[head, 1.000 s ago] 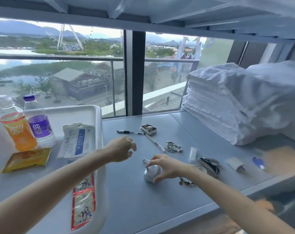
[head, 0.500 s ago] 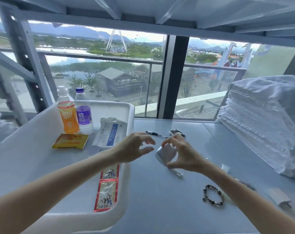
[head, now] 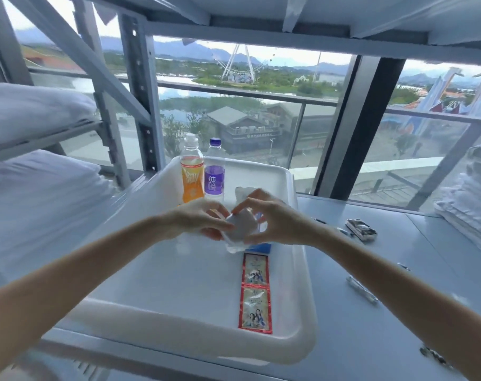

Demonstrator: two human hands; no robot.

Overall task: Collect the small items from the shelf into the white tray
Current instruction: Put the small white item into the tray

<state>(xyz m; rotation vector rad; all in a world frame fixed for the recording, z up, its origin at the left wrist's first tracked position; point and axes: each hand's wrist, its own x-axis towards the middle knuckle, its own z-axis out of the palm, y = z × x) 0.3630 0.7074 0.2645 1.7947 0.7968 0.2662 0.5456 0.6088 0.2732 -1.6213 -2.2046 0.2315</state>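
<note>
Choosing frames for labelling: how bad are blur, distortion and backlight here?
Head view: fisheye bends the shelf posts; window is bright, white tray readable; small white object between left hand and right hand is soft; lower-right dark item smears.

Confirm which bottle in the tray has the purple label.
The clear water bottle with the purple cap; the orange drink bottle beside it has an orange label and pale cap.

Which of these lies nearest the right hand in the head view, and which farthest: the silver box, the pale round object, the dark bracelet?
1. pale round object, pinched by the right hand over the white tray.
2. silver box, on the shelf to the hand's right.
3. dark bracelet, at the shelf's near right edge.
</note>
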